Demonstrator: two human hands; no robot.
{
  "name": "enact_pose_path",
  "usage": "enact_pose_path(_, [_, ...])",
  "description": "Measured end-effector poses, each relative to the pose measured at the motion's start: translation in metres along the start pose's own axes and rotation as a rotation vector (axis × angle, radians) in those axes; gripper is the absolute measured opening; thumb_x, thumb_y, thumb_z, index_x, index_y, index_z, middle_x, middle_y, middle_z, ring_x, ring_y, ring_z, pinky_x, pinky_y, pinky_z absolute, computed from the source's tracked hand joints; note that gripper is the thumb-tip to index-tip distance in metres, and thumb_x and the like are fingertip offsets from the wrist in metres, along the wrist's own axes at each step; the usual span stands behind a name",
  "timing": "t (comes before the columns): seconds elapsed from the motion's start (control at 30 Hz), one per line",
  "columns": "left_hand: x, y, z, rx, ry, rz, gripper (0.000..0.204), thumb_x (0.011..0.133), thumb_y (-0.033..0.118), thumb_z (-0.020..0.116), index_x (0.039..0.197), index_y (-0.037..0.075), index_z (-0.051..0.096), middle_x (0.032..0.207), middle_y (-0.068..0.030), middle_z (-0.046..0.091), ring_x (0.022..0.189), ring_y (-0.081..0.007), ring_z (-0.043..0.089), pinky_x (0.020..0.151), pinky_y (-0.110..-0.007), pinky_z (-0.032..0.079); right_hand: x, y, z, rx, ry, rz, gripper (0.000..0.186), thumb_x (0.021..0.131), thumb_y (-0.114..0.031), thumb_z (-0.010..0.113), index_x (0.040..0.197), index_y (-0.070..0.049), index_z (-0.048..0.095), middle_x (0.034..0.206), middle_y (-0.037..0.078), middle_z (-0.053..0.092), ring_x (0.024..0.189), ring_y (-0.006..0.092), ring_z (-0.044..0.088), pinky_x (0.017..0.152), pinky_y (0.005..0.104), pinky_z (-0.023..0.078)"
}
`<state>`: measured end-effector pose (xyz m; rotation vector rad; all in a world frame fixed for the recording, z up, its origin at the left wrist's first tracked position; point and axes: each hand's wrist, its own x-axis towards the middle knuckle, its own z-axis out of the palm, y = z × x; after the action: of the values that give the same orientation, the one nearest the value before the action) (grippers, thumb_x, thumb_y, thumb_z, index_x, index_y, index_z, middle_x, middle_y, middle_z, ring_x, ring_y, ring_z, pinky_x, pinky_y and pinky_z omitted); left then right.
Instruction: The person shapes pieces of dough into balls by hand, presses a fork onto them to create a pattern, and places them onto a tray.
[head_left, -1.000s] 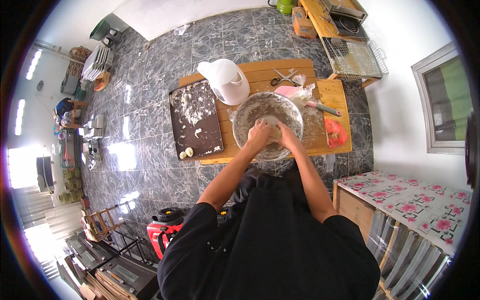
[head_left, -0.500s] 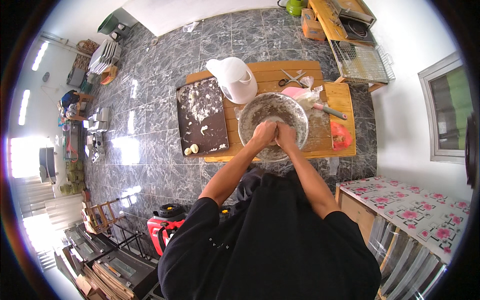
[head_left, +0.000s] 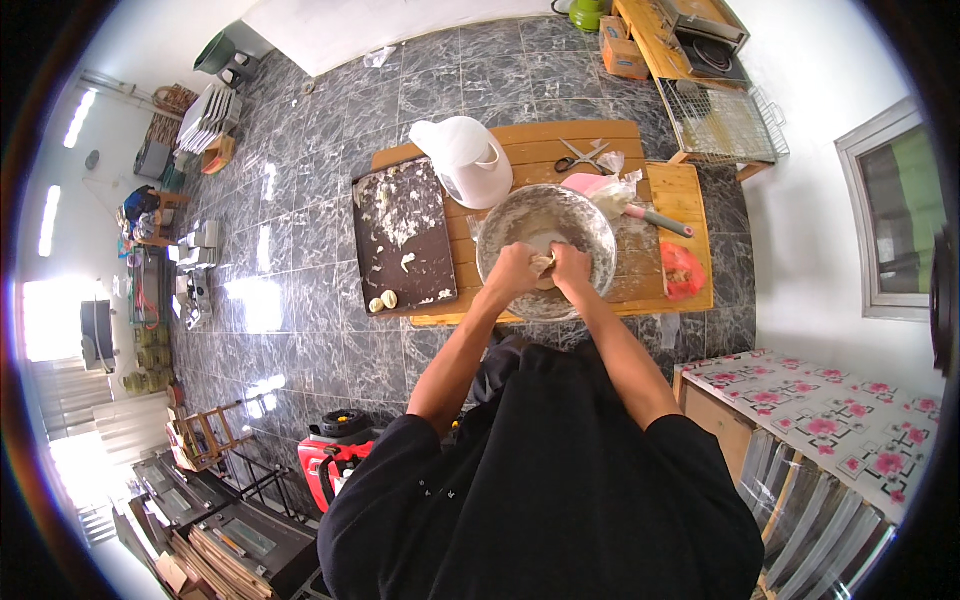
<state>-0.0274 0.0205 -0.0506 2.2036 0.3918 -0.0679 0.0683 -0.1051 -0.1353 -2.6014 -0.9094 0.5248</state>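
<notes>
Two hands of mine, the left hand (head_left: pixel 514 270) and the right hand (head_left: pixel 571 267), are together over the metal bowl (head_left: pixel 497 222), near its side which is closest to my body. The fingers of both are curled and grip a piece of pale dough (head_left: pixel 542 264), which lies between them, inside the outline of the bowl; the tips of my fingers are partly hidden, so I cannot tell how tightly each one presses. The inner wall of the bowl is marked with whitish flour.

The bowl stands on the wooden surface (head_left: pixel 540 136). To the left of it and a little farther from me, a white jug (head_left: pixel 478 172) stands upright. At the left end I see a dark tray (head_left: pixel 425 275), with white crumbs scattered on it and two small pale balls (head_left: pixel 389 298) side by side in its near corner. Beyond the bowl, to the right, lie the scissors (head_left: pixel 583 158) with their blades apart. Nearer to the bowl are a crumpled plastic bag (head_left: pixel 612 200) and a grey handle (head_left: pixel 664 221). Farther right rests a red bag (head_left: pixel 682 272).
</notes>
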Motion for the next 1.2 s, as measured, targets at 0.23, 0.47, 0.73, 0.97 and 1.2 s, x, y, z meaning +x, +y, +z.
enact_pose_path(0.23, [-0.003, 0.034, -0.066, -0.668, 0.013, -0.253, 0.037, 0.086, 0.022, 0.069, 0.113, -0.003, 0.064, 0.085, -0.0133, 0.069, 0.067, -0.015, 0.059, 0.065, -0.03, 0.05, -0.001, 0.005, -0.003, 0.089, -0.018, -0.018, 0.037, 0.068, -0.026, 0.079, 0.099, -0.011, 0.065, 0.095, 0.013, 0.069, 0.091, 0.0348, 0.066, 0.079, 0.0468, 0.05])
enact_pose_path(0.47, [-0.005, -0.023, 0.002, 0.064, 0.189, 0.14, 0.049, 0.073, 0.017, 0.076, 0.116, 0.001, 0.058, 0.106, -0.0238, 0.056, 0.107, -0.0382, 0.053, 0.095, -0.044, 0.044, -0.002, -0.001, -0.006, 0.045, -0.19, -0.005, 0.046, 0.066, -0.029, 0.081, 0.105, -0.01, 0.063, 0.107, 0.014, 0.066, 0.103, 0.0324, 0.062, 0.085, 0.0443, 0.049])
enact_pose_path(0.73, [0.003, -0.032, 0.029, 0.184, 0.121, -0.026, 0.034, 0.072, 0.003, 0.067, 0.106, 0.006, 0.065, 0.096, -0.0237, 0.066, 0.092, -0.0447, 0.063, 0.08, -0.049, 0.052, -0.013, -0.001, -0.009, 0.223, 0.267, -0.361, 0.048, 0.066, -0.022, 0.078, 0.11, -0.01, 0.063, 0.108, 0.015, 0.066, 0.105, 0.035, 0.061, 0.089, 0.0436, 0.048])
enact_pose_path(0.97, [-0.008, 0.029, 0.002, 0.218, 0.025, -0.194, 0.016, 0.077, 0.008, 0.063, 0.088, -0.002, 0.068, 0.088, -0.0275, 0.066, 0.089, -0.0446, 0.064, 0.077, -0.05, 0.052, -0.008, -0.003, 0.0, 0.218, 0.051, -0.099, 0.038, 0.067, -0.025, 0.077, 0.104, -0.015, 0.072, 0.098, 0.013, 0.07, 0.093, 0.0342, 0.065, 0.083, 0.0437, 0.051])
enact_pose_path(1.2, [-0.024, 0.04, -0.029, -0.268, 0.11, -0.123, 0.022, 0.089, 0.018, 0.06, 0.091, -0.002, 0.067, 0.083, -0.0185, 0.069, 0.074, -0.0326, 0.066, 0.067, -0.041, 0.053, -0.006, -0.011, -0.01, 0.209, -0.071, 0.02, 0.036, 0.074, -0.019, 0.073, 0.11, -0.018, 0.07, 0.101, 0.014, 0.069, 0.094, 0.0324, 0.066, 0.082, 0.0438, 0.051])
